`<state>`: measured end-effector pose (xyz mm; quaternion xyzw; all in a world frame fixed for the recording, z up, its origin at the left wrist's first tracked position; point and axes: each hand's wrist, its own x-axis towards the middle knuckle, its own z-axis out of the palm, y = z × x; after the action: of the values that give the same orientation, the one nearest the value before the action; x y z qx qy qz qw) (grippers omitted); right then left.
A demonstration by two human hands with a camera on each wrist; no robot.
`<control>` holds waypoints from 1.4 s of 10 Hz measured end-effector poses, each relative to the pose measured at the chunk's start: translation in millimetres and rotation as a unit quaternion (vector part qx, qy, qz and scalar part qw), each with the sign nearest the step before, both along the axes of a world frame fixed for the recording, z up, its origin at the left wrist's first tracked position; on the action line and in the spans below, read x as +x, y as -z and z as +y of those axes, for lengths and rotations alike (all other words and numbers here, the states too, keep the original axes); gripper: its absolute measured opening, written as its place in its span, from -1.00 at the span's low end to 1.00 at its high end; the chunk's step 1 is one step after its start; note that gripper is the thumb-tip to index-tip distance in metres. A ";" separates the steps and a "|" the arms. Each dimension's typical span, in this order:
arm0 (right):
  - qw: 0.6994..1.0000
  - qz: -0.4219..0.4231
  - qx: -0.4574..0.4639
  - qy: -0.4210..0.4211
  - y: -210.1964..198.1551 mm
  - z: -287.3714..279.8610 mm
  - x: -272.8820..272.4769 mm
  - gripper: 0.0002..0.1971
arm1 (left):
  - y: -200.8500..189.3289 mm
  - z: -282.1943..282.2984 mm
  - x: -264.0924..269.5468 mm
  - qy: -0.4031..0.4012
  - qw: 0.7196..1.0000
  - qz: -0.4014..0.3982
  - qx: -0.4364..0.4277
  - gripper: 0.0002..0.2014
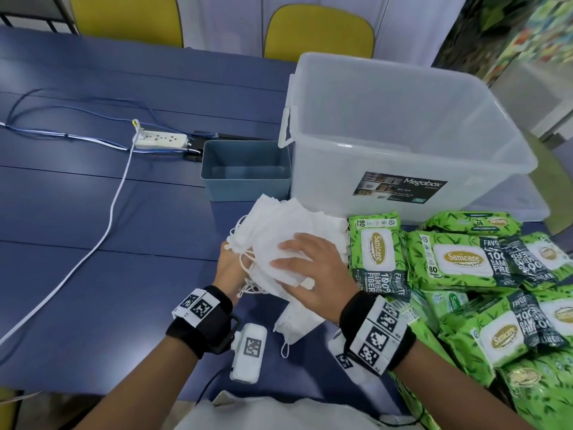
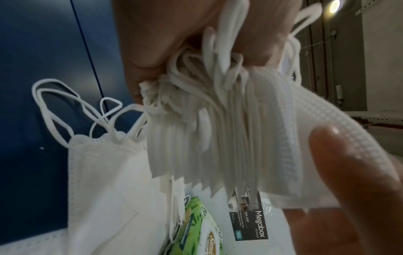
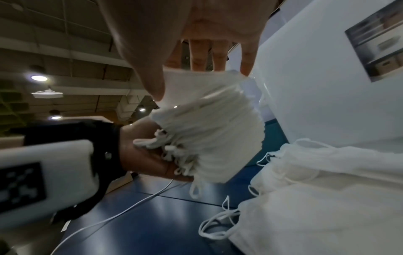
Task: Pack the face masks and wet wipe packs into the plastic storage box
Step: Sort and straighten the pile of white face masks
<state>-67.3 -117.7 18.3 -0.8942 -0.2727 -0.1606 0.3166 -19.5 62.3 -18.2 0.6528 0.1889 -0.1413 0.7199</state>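
Note:
Both hands hold a thick stack of white face masks (image 1: 279,240) (image 2: 218,138) (image 3: 207,138) just above the blue table. My left hand (image 1: 228,268) (image 3: 148,160) grips its ear-loop end from the left and below. My right hand (image 1: 313,268) (image 3: 196,25) lies flat on top with its fingers spread. More loose masks (image 1: 299,324) (image 2: 104,181) (image 3: 316,198) lie on the table beneath. The clear plastic storage box (image 1: 403,156) (image 3: 316,86) stands open behind, with nothing visible inside. Green wet wipe packs (image 1: 459,259) (image 2: 196,233) are heaped to the right.
A small blue-grey bin (image 1: 245,172) stands against the box's left side. A power strip (image 1: 161,140) and a white cable (image 1: 105,231) lie across the blue table (image 1: 93,197) to the left. Two yellow chairs (image 1: 319,32) stand behind the table.

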 end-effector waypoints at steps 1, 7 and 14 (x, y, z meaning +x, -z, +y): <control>0.999 0.022 0.020 -0.024 1.8 8.2 -4.6 -0.73 | -11.8 -3.8 -6.3 0.030 0.999 -0.001 0.022 -0.64; 0.884 0.280 0.315 0.201 -17.9 5.4 11.4 -0.22 | -34.2 -8.6 -19.7 0.082 0.994 -0.023 -0.073 -0.60; 0.804 0.452 0.355 0.150 13.9 0.7 15.9 0.13 | -39.8 0.4 -21.3 0.211 0.939 0.049 -0.268 -0.06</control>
<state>-51.4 -117.1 4.4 -0.7201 0.1152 0.1309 0.6716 -40.9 62.7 21.6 0.4527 0.0374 -0.3672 0.8117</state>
